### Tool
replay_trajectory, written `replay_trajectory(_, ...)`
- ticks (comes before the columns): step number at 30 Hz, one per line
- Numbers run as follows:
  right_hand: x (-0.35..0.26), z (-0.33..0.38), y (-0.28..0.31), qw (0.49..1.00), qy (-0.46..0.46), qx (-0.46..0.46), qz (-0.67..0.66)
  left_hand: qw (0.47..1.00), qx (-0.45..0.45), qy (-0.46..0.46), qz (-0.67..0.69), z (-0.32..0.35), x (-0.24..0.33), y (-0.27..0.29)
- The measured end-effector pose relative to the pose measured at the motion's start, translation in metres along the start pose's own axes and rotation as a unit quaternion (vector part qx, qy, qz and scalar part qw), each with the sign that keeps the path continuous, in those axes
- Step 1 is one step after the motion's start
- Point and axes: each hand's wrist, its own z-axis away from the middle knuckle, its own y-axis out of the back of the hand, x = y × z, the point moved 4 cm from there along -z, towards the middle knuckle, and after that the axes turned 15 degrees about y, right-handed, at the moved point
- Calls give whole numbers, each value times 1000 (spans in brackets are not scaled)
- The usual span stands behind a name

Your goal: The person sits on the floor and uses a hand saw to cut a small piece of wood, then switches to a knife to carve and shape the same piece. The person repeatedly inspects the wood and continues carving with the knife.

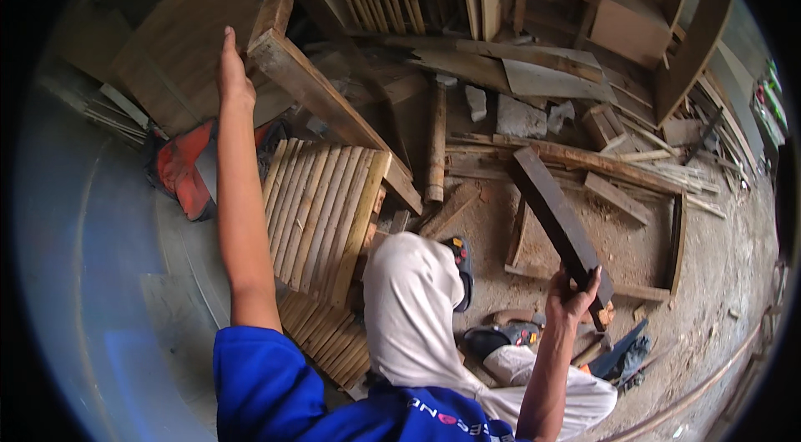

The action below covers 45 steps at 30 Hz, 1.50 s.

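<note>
I'm seeing a slatted wooden panel [321, 208] lying beside an orange bag [179, 171], with offcuts littering the sawdust floor [709, 275].

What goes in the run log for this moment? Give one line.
left hand: on long plank | right hand: grips dark board | slatted panel between

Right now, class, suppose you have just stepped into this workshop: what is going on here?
A person in a blue shirt sits on a sawdust-covered floor among scrap wood. The left hand reaches up and rests on the end of a long wooden beam that slants across the pile. The right hand has a closed grip on a dark plank, holding it up at an angle. A slatted wooden panel lies beside the knee, and a red and black bag sits to the left.
</note>
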Motion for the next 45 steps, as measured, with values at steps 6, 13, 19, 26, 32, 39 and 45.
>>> replay_trajectory(6,97,-15,-166,987,-82,-137,13,974,-186,122,46,-27,-16,-17)
replay_trajectory(13,183,-6,-251,956,-184,-224,54,981,-98,145,86,-2,-24,-25)
replay_trajectory(19,157,17,-243,966,-226,-64,111,965,-92,223,103,9,-24,-39)
replay_trajectory(26,32,7,-210,951,-219,-1,217,968,-132,211,0,3,-38,-7)
replay_trajectory(32,-129,51,-248,934,-139,70,322,941,-172,187,-225,-21,-24,11)
replay_trajectory(39,-221,135,-362,949,-13,60,310,873,-97,374,-296,-81,15,-44)
replay_trajectory(45,-188,181,-395,974,21,95,207,893,-63,375,-239,-86,-10,-64)
